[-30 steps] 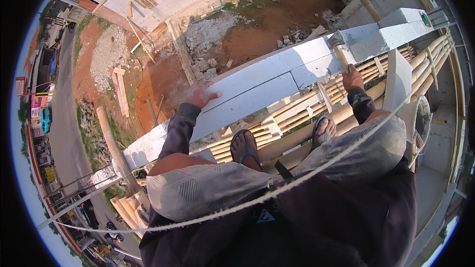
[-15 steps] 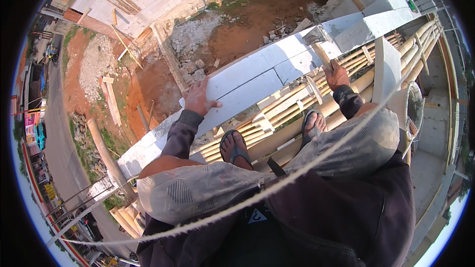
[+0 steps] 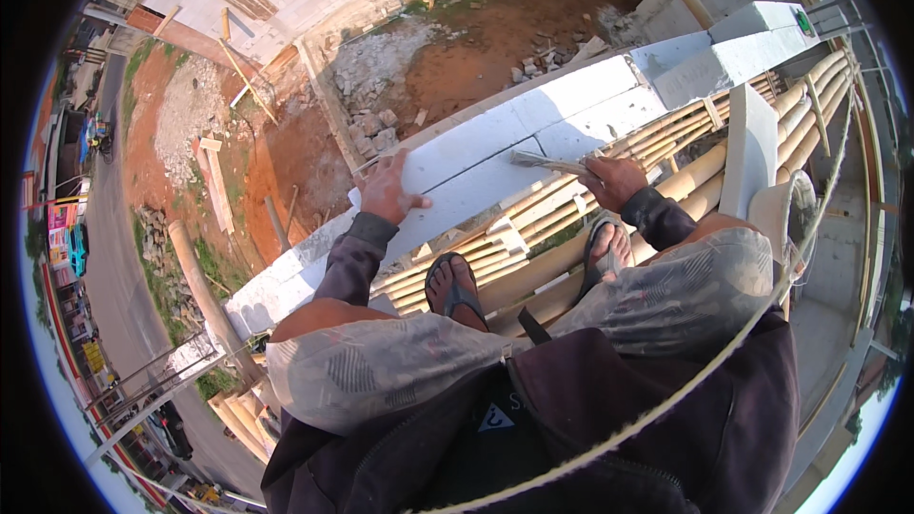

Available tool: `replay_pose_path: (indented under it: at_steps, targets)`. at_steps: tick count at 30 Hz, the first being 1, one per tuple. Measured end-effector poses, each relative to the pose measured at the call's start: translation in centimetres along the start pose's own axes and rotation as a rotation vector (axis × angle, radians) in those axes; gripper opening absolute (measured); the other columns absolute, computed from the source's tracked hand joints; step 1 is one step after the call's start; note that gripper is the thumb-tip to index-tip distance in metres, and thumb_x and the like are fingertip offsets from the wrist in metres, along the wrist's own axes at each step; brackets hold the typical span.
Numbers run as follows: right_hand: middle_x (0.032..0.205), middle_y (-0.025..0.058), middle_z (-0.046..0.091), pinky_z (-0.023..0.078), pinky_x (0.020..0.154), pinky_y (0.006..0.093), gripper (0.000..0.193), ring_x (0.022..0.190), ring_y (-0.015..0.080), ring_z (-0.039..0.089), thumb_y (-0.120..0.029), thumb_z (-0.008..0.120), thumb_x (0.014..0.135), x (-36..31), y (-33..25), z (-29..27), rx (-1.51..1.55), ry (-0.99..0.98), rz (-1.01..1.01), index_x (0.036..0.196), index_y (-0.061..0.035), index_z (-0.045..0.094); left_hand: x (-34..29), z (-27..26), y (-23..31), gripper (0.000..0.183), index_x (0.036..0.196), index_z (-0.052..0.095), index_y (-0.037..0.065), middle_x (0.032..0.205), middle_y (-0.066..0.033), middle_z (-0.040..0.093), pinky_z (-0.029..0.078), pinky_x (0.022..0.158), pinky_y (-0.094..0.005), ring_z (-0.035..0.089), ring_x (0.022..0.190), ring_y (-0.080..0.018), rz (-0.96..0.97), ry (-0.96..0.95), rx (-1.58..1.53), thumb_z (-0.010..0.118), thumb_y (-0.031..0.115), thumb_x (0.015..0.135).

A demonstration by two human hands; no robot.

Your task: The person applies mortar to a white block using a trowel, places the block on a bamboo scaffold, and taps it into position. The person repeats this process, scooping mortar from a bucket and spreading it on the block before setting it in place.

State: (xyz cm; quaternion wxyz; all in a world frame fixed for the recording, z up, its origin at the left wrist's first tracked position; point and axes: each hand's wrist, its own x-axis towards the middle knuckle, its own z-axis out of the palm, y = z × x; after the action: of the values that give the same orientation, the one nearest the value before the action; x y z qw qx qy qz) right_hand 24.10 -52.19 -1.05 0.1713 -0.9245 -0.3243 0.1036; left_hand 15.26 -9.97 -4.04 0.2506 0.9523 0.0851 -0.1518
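I crouch over a wall of white blocks [image 3: 481, 148] that runs from lower left to upper right. My left hand [image 3: 386, 192] rests on its top with the fingers spread, holding nothing. My right hand [image 3: 617, 183] is closed round the handle of a flat brush [image 3: 545, 163]. The brush's wide end points left and touches or hovers just over the block top, near a joint between blocks; which of the two I cannot tell. Some of the right fingers are hidden by the hand itself.
Bamboo poles [image 3: 700, 171] make a scaffold under my sandalled feet. A white block [image 3: 747, 152] stands on edge at right, beside a pale bucket [image 3: 795, 209]. More blocks [image 3: 733, 62] lie on the wall's far end. A rope [image 3: 743, 338] hangs close before me. Beyond the wall the ground drops far below.
My right hand has brought the brush leftward and nearer along the block tops, and its wide end now points left. The rope has swung right and lower. My left hand stays in place.
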Motion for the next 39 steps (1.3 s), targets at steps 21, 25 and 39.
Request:
replay_pose_path:
  at_steps: [21,25,39]
  targets:
    - [0.093,0.0283,0.067,0.051,0.078,0.0534,0.039,0.093,0.0493,0.063,-0.035,0.061,0.093,0.6,9.2,-3.3,-0.099,0.498,0.589,0.116,-0.0042,0.058,-0.8,0.7,4.4,0.087,0.151,0.039,0.024,0.158,-0.0137,0.025,0.015,0.112,-0.0677,0.026,0.142,-0.0416,0.334,0.068,0.199,0.077,0.046,0.076]
    - [0.096,0.0292,0.067,0.05,0.081,0.0547,0.041,0.094,0.0494,0.063,-0.038,0.059,0.093,-0.1,9.3,-2.4,-0.035,0.347,0.74,0.118,-0.0049,0.058,-0.8,0.1,4.7,0.085,0.149,0.041,0.023,0.157,-0.0133,0.027,0.015,0.113,-0.0666,0.029,0.14,-0.0411,0.314,0.04,0.167,0.078,0.044,0.075]
    - [0.091,0.0251,0.067,0.052,0.07,0.0538,0.031,0.08,0.0454,0.065,-0.029,0.056,0.096,0.3,6.3,-2.6,-0.045,0.504,0.577,0.116,-0.0059,0.052,1.9,-0.6,-7.4,0.052,0.105,0.072,0.0,0.097,-0.0233,0.07,0.049,0.087,-0.0454,0.066,0.096,-0.0397,-0.185,0.154,-0.201,0.07,0.047,0.084]
